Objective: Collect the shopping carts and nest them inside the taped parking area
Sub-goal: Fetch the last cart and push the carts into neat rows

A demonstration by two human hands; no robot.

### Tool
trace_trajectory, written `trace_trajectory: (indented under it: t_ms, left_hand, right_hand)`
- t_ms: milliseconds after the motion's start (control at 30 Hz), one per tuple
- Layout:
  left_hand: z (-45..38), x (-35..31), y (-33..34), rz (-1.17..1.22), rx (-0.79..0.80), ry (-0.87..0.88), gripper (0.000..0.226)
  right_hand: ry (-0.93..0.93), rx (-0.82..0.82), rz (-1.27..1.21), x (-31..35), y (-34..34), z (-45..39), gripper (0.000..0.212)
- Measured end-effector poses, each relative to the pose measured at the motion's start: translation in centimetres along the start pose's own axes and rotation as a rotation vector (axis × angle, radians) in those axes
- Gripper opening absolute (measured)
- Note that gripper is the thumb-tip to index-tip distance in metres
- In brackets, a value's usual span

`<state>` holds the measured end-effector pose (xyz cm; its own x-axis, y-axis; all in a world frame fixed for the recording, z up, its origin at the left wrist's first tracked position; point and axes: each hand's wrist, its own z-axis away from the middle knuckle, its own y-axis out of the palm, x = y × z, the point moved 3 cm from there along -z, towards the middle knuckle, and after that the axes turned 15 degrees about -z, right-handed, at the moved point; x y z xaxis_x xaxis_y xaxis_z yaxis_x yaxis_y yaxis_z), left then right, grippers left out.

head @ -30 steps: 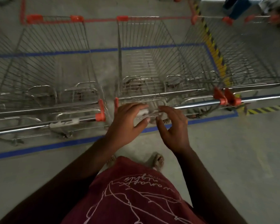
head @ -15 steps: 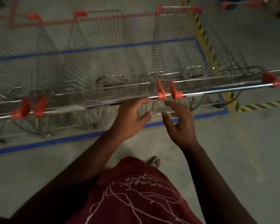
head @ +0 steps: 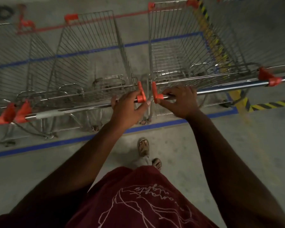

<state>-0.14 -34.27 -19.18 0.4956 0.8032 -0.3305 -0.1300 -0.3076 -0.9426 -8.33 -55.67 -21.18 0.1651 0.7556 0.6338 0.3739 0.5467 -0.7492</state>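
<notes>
Three carts side by side inside blue tape outline (head: 155, 127), not nested. Left hand (head: 127, 108) curled round middle cart handle (head: 82, 108) near right end; right hand (head: 182, 102) closed round right cart handle (head: 224, 88). Remaining, by judgement: nesting, stray carts far right.

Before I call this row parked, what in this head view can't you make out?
- Right cart: handle's right end cut off by the frame edge.
- Left cart: cropped at the left edge, blurred.
- Wheels: mostly hidden under the baskets.
- Left hand, right hand: grip hidden; only their backs show.
</notes>
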Motion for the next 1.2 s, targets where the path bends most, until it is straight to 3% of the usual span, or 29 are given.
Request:
trace_trajectory:
  t_ms: [167,233,500,767,1033,1200]
  left_hand:
    - [-2.1,0.6,1.5,-0.05,-0.011,-0.006,0.058]
    - [-1.6,0.8,1.8,-0.109,-0.05,0.008,0.064]
    - [-0.9,0.4,2.2,-0.169,-0.095,-0.005,0.068]
    - [-1.2,0.7,2.0,-0.109,-0.125,0.009,0.066]
    - [-1.2,1.0,1.9,-0.082,-0.05,0.033,0.07]
    - [-1.2,0.7,1.9,-0.071,-0.098,0.001,0.067]
  right_hand:
    - [0.132,0.251,-0.143,-0.1,-0.3,-3.2,0.038]
    - [0.153,0.28,-0.155,-0.2,-0.1,-3.6,0.036]
    - [0.017,0.102,-0.156,0.6,0.9,-3.7,0.039]
    - [0.005,0.185,-0.123,0.3,1.5,-2.8,0.04]
    - [-0.033,0.156,-0.16,1.0,1.3,-2.1,0.038]
    - [-0.091,0.179,-0.172,0.9,1.0,-2.7,0.04]
